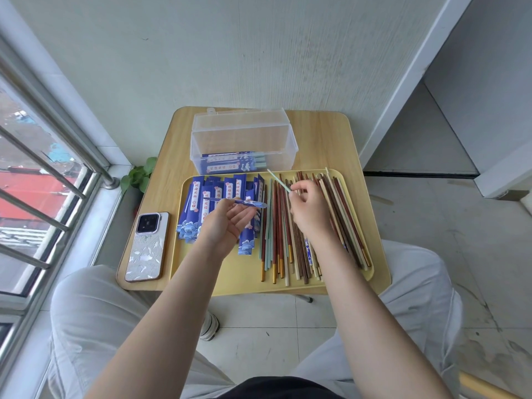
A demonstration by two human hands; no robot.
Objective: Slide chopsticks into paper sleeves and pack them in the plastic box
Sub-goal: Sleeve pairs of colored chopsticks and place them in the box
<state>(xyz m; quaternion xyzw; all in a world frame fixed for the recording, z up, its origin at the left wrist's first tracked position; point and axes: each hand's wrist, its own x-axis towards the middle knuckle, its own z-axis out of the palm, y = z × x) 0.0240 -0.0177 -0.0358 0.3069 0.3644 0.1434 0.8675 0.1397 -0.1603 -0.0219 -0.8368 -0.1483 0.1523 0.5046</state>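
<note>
A: L hand?
B: Pinching a blue paper sleeve, held flat over the yellow tray.
A: R hand?
B: Fingers pinch a pale green chopstick, maybe two, above the loose chopsticks. Plastic box behind the tray has sleeved pairs inside.

The right hand is covering the middle of several loose chopsticks on the yellow tray, and its curled fingers are hiding how they are holding the pale green chopstick. The left hand is blocking part of the blue paper sleeves lying beneath it. Printed characters on the sleeves are appearing too small to read. Packed sleeves inside the clear plastic box are showing only hazily through its wall, so their number is staying uncertain. The frame's bottom edge is cutting off both forearms.
</note>
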